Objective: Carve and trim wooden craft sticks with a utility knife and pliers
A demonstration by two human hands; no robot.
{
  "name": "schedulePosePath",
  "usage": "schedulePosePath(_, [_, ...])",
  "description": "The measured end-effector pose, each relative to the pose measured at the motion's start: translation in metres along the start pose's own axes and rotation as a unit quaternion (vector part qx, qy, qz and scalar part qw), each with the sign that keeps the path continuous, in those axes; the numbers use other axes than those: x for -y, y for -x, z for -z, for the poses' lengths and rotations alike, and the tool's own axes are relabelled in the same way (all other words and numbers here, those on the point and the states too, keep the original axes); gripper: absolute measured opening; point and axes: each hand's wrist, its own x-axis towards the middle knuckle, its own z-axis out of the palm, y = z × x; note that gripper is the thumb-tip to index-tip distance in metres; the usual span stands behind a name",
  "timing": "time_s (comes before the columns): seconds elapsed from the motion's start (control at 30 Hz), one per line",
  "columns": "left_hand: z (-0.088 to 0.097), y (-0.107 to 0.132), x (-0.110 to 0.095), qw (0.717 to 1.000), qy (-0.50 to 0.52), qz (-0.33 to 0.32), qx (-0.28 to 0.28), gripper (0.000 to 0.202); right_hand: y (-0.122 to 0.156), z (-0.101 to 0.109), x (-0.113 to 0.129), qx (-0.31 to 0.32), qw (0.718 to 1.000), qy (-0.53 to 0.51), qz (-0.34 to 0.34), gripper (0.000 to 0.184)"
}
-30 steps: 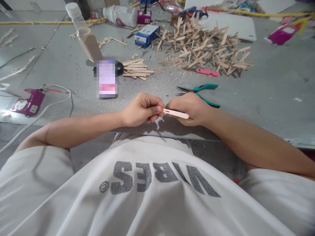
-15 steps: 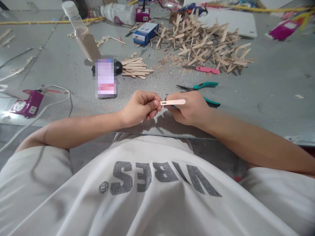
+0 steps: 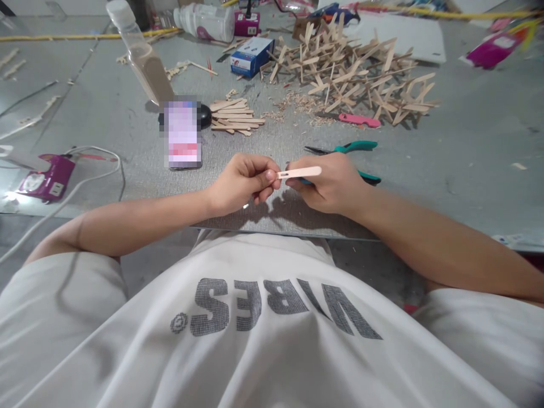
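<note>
Between the thumb and fingers of my left hand [image 3: 250, 180] is one end of a wooden craft stick [image 3: 302, 172]. A small dark slot shows in the stick near my fingertips, and its rounded free end reaches in front of my right hand [image 3: 329, 182]. My right hand is closed close beside it; a bit of blue shows under its fingers, but the thing it holds is mostly hidden. Just behind my right hand lie pliers [image 3: 357, 147] with teal handles, partly covered by the hand.
A large heap of crossed craft sticks [image 3: 340, 73] lies at the back right, with a pink-handled knife [image 3: 359, 120] before it. Loose sticks [image 3: 236, 118] lie beside a propped phone [image 3: 183, 136]. Behind are a leaning bottle [image 3: 147, 65] and a blue box [image 3: 251, 58].
The craft stick has risen slightly and tilted a little, its free end moving up. Both hands have shifted only a little. A small pale scrap now shows below my left hand.
</note>
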Motion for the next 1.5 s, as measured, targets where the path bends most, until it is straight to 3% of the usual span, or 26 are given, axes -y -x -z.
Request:
schedulePosePath(0.13, [0.001,0.001,-0.001,1.0,-0.008,0.009,0.009,0.048,-0.002,0.003,-0.004,0.044,0.998,-0.029,0.019,0.039])
schedulePosePath(0.3, [-0.004,0.005,-0.005,0.999,-0.003,0.034,-0.007,0.031,-0.003,0.003,-0.005,0.052,0.998,-0.012,0.021,0.037])
schedulePosePath(0.47, [-0.009,0.006,-0.007,0.997,0.006,0.06,-0.048,0.037,0.0,0.0,-0.002,0.027,0.996,0.081,-0.003,0.041])
schedulePosePath(0.63, [-0.008,0.005,-0.008,0.998,0.021,0.036,-0.054,0.034,0.004,-0.005,-0.002,-0.004,0.989,0.149,-0.022,0.049])
schedulePosePath(0.87, [0.0,0.0,-0.001,0.999,0.012,0.024,-0.037,0.034,-0.002,-0.005,-0.001,-0.002,0.998,0.057,-0.019,0.045])
schedulePosePath(1.0, [0.003,-0.001,0.002,1.0,-0.002,0.008,-0.028,0.045,-0.001,-0.007,-0.001,0.01,0.998,0.053,-0.035,0.042])
schedulePosePath(1.13, [0.004,-0.001,0.0,1.0,-0.019,-0.011,-0.015,0.057,0.001,-0.009,-0.004,-0.02,0.999,0.04,-0.027,0.04])
schedulePosePath(1.33, [0.004,-0.003,-0.001,0.997,-0.066,-0.051,0.005,0.073,0.001,-0.003,-0.005,-0.014,1.0,-0.001,0.005,0.032])
schedulePosePath(1.5, [0.005,-0.002,0.001,0.994,-0.094,-0.058,0.01,0.068,-0.003,0.002,-0.009,0.02,0.996,-0.016,0.084,0.021])
